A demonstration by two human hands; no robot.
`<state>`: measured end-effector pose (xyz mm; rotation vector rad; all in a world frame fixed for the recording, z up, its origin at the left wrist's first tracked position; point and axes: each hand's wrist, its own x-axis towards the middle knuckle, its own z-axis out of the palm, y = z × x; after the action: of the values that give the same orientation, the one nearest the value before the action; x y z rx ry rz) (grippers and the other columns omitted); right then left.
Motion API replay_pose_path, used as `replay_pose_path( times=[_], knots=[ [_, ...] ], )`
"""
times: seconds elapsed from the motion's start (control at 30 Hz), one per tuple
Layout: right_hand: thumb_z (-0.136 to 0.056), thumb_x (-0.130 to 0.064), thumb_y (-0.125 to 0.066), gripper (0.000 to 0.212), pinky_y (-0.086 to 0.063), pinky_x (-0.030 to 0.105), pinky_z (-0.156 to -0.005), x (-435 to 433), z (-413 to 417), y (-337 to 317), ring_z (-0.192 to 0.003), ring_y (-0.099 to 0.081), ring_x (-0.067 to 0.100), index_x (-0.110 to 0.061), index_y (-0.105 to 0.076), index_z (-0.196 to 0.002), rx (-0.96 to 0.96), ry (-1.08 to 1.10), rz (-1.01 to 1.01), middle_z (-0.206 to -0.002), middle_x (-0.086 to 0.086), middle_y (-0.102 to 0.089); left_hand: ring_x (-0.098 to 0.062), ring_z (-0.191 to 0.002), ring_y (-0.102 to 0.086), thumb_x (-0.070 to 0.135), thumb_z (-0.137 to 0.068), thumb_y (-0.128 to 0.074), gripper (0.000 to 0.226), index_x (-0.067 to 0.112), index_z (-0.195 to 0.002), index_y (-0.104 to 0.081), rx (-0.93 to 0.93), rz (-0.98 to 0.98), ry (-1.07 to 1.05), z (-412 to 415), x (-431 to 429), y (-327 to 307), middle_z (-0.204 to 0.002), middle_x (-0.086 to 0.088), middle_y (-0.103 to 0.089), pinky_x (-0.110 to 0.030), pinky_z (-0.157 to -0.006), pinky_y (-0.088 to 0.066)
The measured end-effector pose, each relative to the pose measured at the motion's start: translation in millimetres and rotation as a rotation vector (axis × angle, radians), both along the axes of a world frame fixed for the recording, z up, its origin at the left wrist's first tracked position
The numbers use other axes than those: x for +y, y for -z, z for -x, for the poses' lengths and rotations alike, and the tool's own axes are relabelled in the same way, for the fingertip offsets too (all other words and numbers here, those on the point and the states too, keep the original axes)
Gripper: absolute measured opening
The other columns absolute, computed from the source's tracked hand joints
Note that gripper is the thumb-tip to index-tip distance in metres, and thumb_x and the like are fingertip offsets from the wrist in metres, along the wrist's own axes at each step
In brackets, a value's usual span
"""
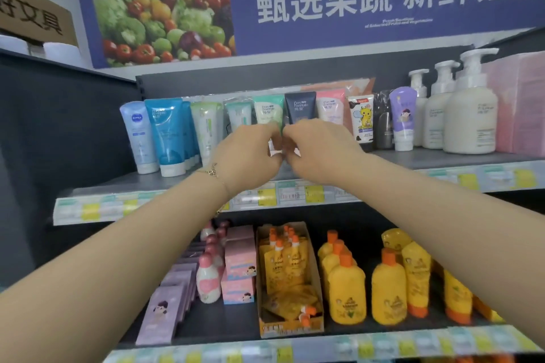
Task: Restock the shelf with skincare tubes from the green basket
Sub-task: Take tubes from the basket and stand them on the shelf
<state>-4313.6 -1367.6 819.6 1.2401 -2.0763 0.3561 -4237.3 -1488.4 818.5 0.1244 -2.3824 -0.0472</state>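
Skincare tubes (300, 107) stand cap-down in a row along the back of the upper shelf (442, 160) — blue at the left, then pale green, mint, navy, pink, a cartoon-print one and a purple one. Both hands are up in front of the middle of that row, just below the mint and navy tubes. Left hand (247, 156) and right hand (320, 150) meet, fingers curled inward, fingertips pinching a small white item (275, 151) between them — mostly hidden, can't tell what it is or whether it belongs to a tube. Thin bracelet (213, 170) on the left wrist. White pump bottles (469, 121) sit right of the tubes, with pink packs (522, 103) beyond. Lower shelf (224, 330): purple flat boxes (165, 312) at the left, a carton of orange-capped pouches (287, 280) in the centre, yellow bottles (348, 289) at the right.
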Motion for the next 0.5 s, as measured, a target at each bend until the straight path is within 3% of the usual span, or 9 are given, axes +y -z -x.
replay_pose_path(
  times=[0.17, 0.37, 0.5],
  knots=[
    [-0.092, -0.028, -0.048, 0.018, -0.047, 0.035, -0.07, 21, -19, 36, -0.092, -0.059, 0.022, -0.024, -0.056, -0.107, -0.041, -0.08, -0.034, -0.092, -0.005, -0.054, -0.016, -0.082, -0.056, 0.029, -0.087, -0.056, 0.017, 0.024, -0.103, -0.059, -0.033, 0.053, 0.02, -25, 15, 32, -0.094, 0.006, -0.058, -0.032, -0.069, -0.049],
    [-0.092, -0.037, -0.051, 0.016, -0.033, 0.029, -0.056, 40, -23, 86, -0.08, -0.055, 0.02, -0.022, -0.057, -0.09, -0.103, -0.117, -0.046, -0.081, -0.006, -0.053, -0.018, -0.083, -0.054, 0.032, -0.086, -0.056, 0.016, 0.023, -0.1, -0.056, -0.119, 0.08, 0.01, -44, 28, 78, -0.091, 0.006, -0.057, -0.029, -0.064, -0.042],
    [-0.093, -0.039, -0.048, 0.014, -0.03, 0.028, -0.053, 52, -28, 125, -0.077, -0.051, 0.016, -0.027, -0.055, -0.091, -0.12, -0.111, -0.106, -0.084, -0.009, -0.052, -0.015, -0.083, -0.052, 0.036, -0.089, -0.05, 0.016, 0.027, -0.102, -0.054, -0.215, 0.093, -0.022, -51, 35, 117, -0.09, 0.008, -0.052, -0.029, -0.065, -0.04]
  ],
)
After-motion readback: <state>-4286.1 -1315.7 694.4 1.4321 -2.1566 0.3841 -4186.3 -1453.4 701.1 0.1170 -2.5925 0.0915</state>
